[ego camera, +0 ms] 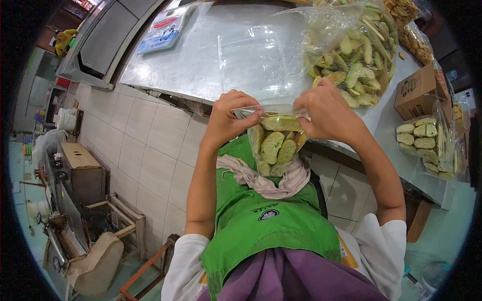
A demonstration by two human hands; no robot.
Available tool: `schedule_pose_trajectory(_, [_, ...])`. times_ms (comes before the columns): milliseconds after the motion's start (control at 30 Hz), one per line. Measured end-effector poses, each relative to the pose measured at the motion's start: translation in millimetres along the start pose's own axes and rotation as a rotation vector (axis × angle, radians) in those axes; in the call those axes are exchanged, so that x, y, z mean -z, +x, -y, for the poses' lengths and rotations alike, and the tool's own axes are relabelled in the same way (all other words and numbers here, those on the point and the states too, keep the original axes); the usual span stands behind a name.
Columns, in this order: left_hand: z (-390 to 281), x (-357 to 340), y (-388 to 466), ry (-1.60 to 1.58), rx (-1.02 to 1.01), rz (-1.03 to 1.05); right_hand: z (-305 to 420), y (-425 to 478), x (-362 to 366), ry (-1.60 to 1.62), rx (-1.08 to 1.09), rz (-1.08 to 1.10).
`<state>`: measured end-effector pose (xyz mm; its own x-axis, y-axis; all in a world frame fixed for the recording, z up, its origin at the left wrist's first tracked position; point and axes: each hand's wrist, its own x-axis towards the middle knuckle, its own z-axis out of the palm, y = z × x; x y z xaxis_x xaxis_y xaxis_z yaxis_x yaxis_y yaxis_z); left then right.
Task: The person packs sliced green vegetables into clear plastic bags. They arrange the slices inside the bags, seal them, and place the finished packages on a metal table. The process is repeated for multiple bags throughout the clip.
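My left hand (pixel 235 116) and my right hand (pixel 324 109) pinch the top edge of a clear plastic bag (pixel 278 145) at either side. The bag hangs over my lap, filled with greenish-yellow chip-like slices. Beyond my right hand, a large clear bag (pixel 354 56) of similar green slices rests on the metal table (pixel 199 71). Flat empty clear bags (pixel 252 62) lie on the tabletop beyond my hands.
A printed plastic packet (pixel 163 30) lies at the table's far left. To the right are a cardboard box (pixel 418 92), filled clear bags (pixel 425 141) and bags of brown snacks (pixel 416 41). Wooden frames (pixel 130 225) stand at the lower left.
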<state>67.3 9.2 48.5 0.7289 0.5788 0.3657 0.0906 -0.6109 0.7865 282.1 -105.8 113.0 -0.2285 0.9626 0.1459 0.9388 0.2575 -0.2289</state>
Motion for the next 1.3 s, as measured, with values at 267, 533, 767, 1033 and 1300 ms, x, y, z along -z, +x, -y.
schedule_pose_trajectory(267, [-20,11,8,0.22,-0.168,0.126,1,2,-4,-0.004,0.082,0.05])
schedule_pose_trajectory(533, [-19,9,9,0.323,-0.245,0.107,6,0,-2,-0.041,0.106,-0.093])
schedule_pose_trajectory(767, [-24,5,2,0.287,-0.161,0.091,13,11,-8,-0.065,0.129,-0.024])
schedule_pose_trajectory(1033, [-25,1,4,0.247,-0.138,0.052,16,7,-11,-0.01,0.074,-0.093])
schedule_pose_trajectory(1300, [-24,-2,4,0.363,-0.264,0.082,24,13,-10,-0.031,0.14,-0.069])
